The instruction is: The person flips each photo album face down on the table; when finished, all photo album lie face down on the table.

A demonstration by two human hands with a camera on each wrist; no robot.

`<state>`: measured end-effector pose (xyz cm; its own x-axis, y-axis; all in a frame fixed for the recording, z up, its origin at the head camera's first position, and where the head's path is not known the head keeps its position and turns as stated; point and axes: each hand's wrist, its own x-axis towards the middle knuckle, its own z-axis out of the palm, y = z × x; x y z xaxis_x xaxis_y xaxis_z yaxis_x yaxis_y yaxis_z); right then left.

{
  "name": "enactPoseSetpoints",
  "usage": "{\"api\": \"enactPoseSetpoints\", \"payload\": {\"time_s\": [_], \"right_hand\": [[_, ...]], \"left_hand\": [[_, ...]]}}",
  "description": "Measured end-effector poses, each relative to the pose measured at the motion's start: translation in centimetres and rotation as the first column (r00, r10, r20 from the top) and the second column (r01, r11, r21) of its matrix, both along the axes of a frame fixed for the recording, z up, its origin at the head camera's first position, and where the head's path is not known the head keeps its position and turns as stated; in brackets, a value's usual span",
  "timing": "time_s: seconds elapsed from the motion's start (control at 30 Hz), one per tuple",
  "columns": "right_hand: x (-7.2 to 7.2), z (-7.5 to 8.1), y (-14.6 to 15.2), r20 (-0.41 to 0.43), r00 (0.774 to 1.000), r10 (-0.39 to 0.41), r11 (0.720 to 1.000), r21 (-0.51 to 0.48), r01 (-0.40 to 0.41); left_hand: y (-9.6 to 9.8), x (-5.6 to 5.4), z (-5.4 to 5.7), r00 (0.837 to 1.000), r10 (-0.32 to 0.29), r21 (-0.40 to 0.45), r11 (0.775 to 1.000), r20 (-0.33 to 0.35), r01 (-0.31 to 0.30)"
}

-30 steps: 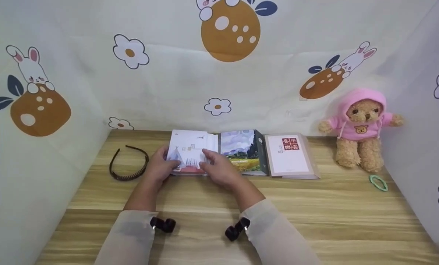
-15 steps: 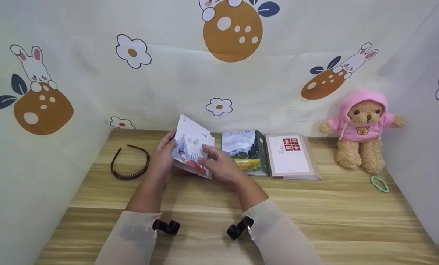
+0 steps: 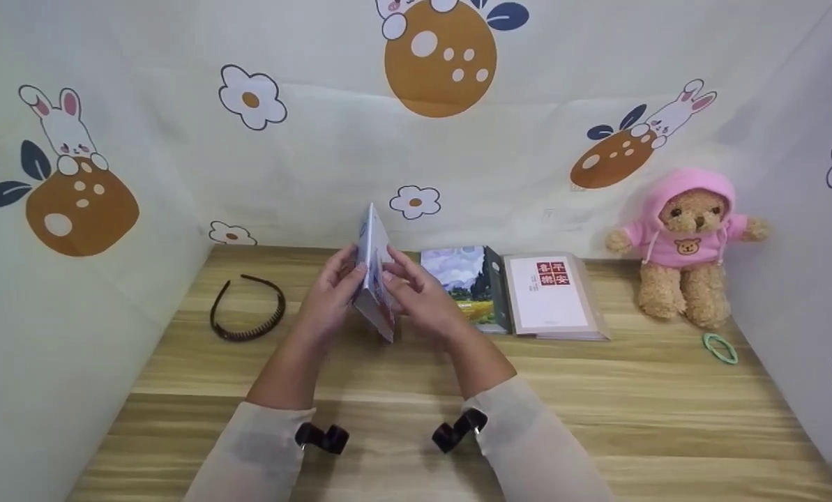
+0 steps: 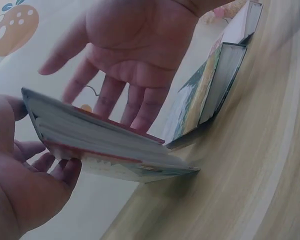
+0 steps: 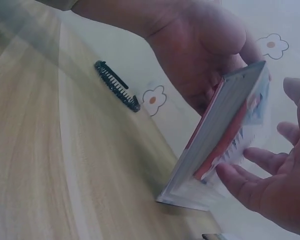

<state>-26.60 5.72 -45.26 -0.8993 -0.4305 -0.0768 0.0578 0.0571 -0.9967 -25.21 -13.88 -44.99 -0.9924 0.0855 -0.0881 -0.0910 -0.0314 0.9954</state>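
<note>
A small white book (image 3: 368, 244) with a red and blue picture on its cover stands on edge above the table, spine toward the left. My left hand (image 3: 326, 296) grips it by the spine side, thumb on one face and fingers behind. Extended fingers of my right hand (image 3: 426, 296) lie along the other face; in the right wrist view, its fingertips (image 5: 229, 175) are at the cover, with no curl round it. The book's page block (image 4: 102, 130) faces the left wrist camera, its covers slightly spread.
A landscape-covered book (image 3: 457, 286) and a tan book with red stamps (image 3: 551, 293) lie to the right. A teddy bear (image 3: 686, 244) in a pink hoodie sits farther right, near a green hair tie (image 3: 720, 348). A dark toothed headband (image 3: 248, 333) lies at left.
The white book has been lifted from lying flat and turned upright, its left edge swinging up and right. The left hand moved right with it; the right hand's fingers straightened.
</note>
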Motion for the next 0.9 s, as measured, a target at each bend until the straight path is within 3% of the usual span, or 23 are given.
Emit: {"api": "enactPoseSetpoints", "payload": {"time_s": [0.2,0.33,0.67,0.8,0.9], "right_hand": [[-0.1,0.0,0.3,0.008,1.0,-0.023,0.997,0.071,0.023],[-0.2,-0.4,0.2,0.032,0.999,-0.038,0.993,0.11,0.035],[-0.2,-1.3,-0.2,0.015,1.0,-0.014,0.997,0.078,0.013],[-0.5,-1.2,0.1,-0.036,0.996,-0.081,0.996,0.02,0.082],[-0.6,-0.7,0.3,-0.078,0.982,-0.171,0.985,0.015,0.173]], "left_hand": [[0.7,0.1,-0.6,0.997,-0.061,0.024,0.998,0.055,0.06],[0.8,0.0,-0.9,0.998,-0.029,0.001,1.0,0.048,0.029],[0.2,0.0,-0.5,0.997,0.035,-0.115,0.993,0.062,-0.028],[0.0,-0.1,-0.6,0.995,0.045,-0.115,0.993,0.087,-0.035],[-0.3,-0.6,-1.4,0.995,0.033,-0.086,0.996,0.09,-0.025]]}}
